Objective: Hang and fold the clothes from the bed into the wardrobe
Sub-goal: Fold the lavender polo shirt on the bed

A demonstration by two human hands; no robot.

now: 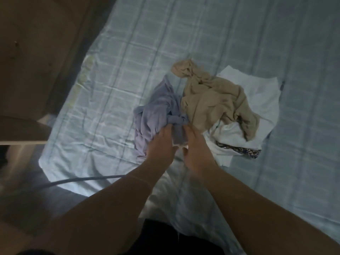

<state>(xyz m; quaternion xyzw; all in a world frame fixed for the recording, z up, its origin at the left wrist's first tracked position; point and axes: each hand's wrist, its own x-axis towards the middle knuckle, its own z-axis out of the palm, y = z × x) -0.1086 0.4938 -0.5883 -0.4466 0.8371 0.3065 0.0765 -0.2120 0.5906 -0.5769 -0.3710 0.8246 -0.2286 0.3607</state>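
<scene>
A pile of clothes lies on the bed [128, 74], which has a pale blue checked sheet. A crumpled lilac garment [156, 109] is at the pile's left. A beige garment [215, 100] is heaped in the middle, over a white garment [261, 100]. A dark patterned piece [242, 150] peeks out under the white one. My left hand [161, 144] and my right hand [195, 148] sit side by side at the lilac garment's near edge, both closed on its fabric.
A brown wooden wardrobe panel [31, 52] stands at the left of the bed. A pale shelf edge [24, 142] juts out below it. A thin cable [77, 180] runs across the bed's near corner. My dark clothing shows at the bottom.
</scene>
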